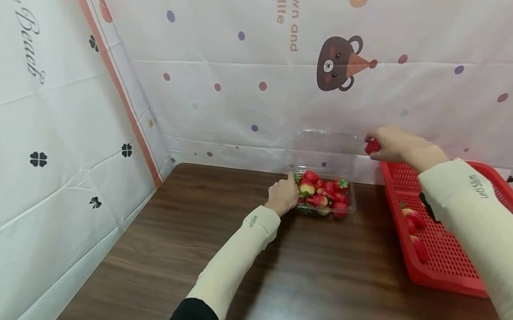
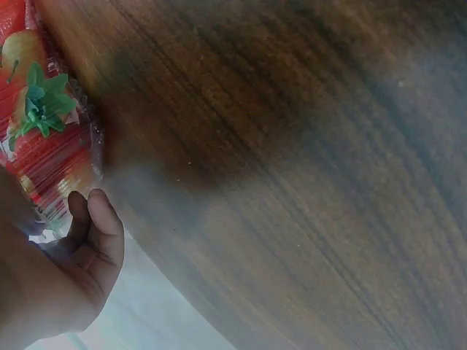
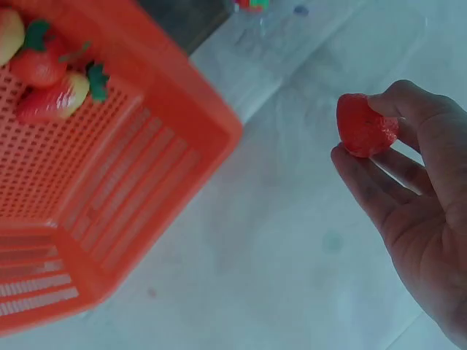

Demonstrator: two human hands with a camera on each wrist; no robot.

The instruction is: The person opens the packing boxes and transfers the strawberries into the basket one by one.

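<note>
My right hand (image 1: pixel 390 143) pinches a red strawberry (image 3: pixel 361 125) between thumb and fingertips, raised between the basket and the clear box. Below and to its left, a clear plastic box (image 1: pixel 353 205) stands on the table with its transparent lid (image 1: pixel 323 147) up at the back. Several strawberries (image 1: pixel 324 193), some with green leaf caps, fill it. My left hand (image 1: pixel 283 195) grips the box's left side, its index finger reaching along the rim. The left wrist view shows curled fingers (image 2: pixel 106 219) close by the box wall; the thumb is hidden there.
A red perforated basket (image 1: pixel 450 280) stands at the right, partly covered by my right sleeve, with several strawberries (image 1: pixel 413 218) inside. The dark wooden table (image 1: pixel 313 305) ends at a printed white cloth (image 1: pixel 244 112) behind and another at the left.
</note>
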